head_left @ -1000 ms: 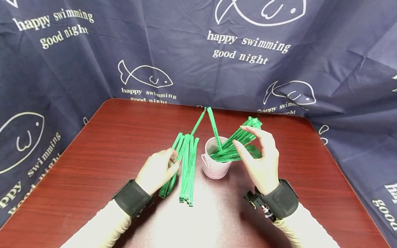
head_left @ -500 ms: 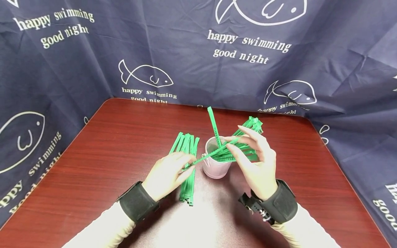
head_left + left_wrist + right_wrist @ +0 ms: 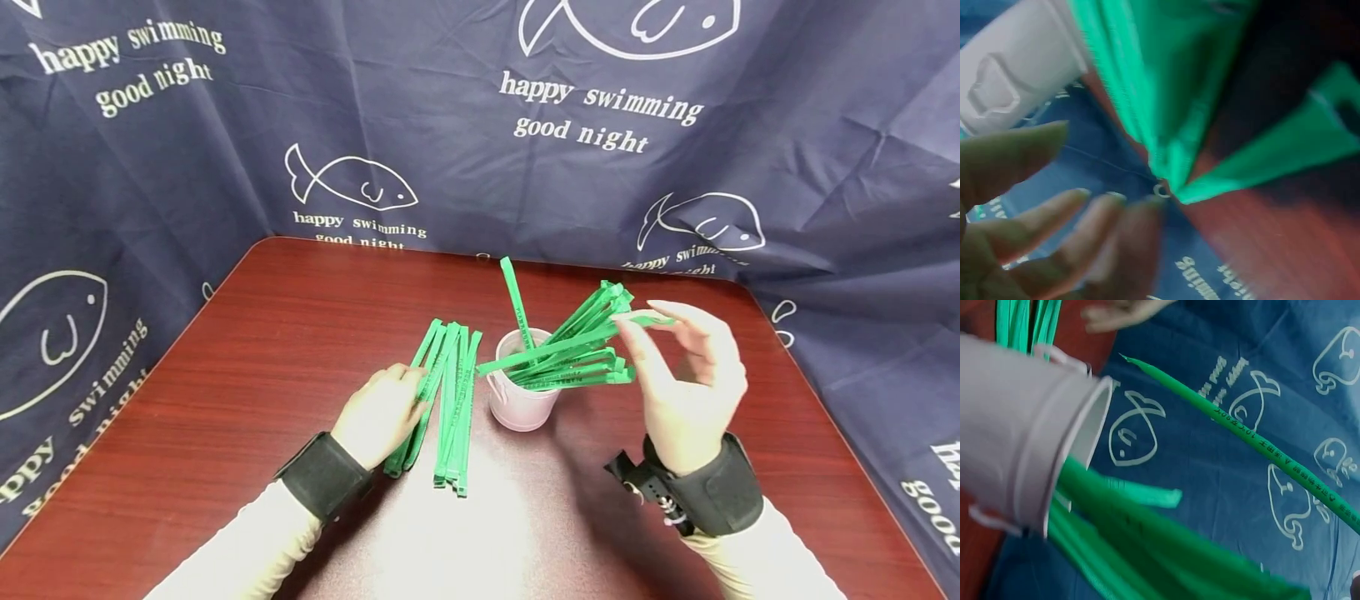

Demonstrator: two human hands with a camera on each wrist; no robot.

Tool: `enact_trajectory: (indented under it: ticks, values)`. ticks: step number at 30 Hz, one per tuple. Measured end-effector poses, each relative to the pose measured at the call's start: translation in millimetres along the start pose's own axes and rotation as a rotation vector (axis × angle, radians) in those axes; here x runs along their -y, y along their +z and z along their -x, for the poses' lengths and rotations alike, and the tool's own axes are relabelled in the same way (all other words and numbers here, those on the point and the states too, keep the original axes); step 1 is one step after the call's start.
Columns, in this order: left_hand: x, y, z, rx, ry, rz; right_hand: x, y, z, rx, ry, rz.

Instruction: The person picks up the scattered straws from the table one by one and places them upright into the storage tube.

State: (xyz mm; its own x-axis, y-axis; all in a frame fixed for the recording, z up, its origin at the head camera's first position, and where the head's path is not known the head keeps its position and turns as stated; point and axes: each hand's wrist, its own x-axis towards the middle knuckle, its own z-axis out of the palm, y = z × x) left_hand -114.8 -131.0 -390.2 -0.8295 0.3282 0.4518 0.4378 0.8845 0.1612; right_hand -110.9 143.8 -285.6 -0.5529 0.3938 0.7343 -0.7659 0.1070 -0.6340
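Note:
My right hand [image 3: 692, 392] pinches one end of a green wrapped straw [image 3: 547, 352] between thumb and forefinger. That straw slants over the mouth of a small pale pink pail [image 3: 521, 410]; in the right wrist view, dark printing runs along the straw's wrapper [image 3: 1260, 445]. A bunch of wrapped straws [image 3: 585, 375] leans out of the pail to the right, and a single one [image 3: 514, 296] stands toward the back. My left hand [image 3: 381, 415] is at the left side of the loose wrapped straws [image 3: 454, 408] on the table, fingers extended and spread in the left wrist view.
The dark red wooden table [image 3: 300, 308] carries the pail and straws. Blue cloth [image 3: 480, 150] printed with white fish and words hangs behind and at both sides. Black bands [image 3: 326, 475] with cameras wrap both wrists.
My left hand brought a wrapped straw from the table to the right hand, then returned to the pile. My right hand took the straw and moved right with it.

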Motion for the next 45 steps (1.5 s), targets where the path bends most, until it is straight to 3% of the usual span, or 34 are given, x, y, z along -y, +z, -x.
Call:
enact_trajectory:
  ticks: [4,10,13,27,33,37,45]
  values:
    - [9.7,4.7,5.3,0.051,-0.038,-0.021,-2,-6,-6,-0.062,0.006,0.045]
    - [19.5,11.3,8.2,0.089,-0.067,0.016,-10,-11,-6,-0.026,0.010,0.109]
    - [22.6,13.8,9.8,0.092,-0.070,0.032,-13,-14,-8,-0.058,0.012,0.114]
    - [30.0,14.7,10.1,0.072,-0.064,0.001,-17,-20,-16,-0.161,0.033,-0.062]
    - [29.0,12.7,9.5,0.105,-0.100,0.036,-20,-24,-15,-0.183,0.040,-0.031]
    - [29.1,10.8,8.6,0.130,-0.125,0.063,-25,-24,-9,-0.116,0.036,0.088]
    - [26.0,6.8,6.4,0.153,-0.155,0.095,-37,-18,14,0.177,0.011,0.384]
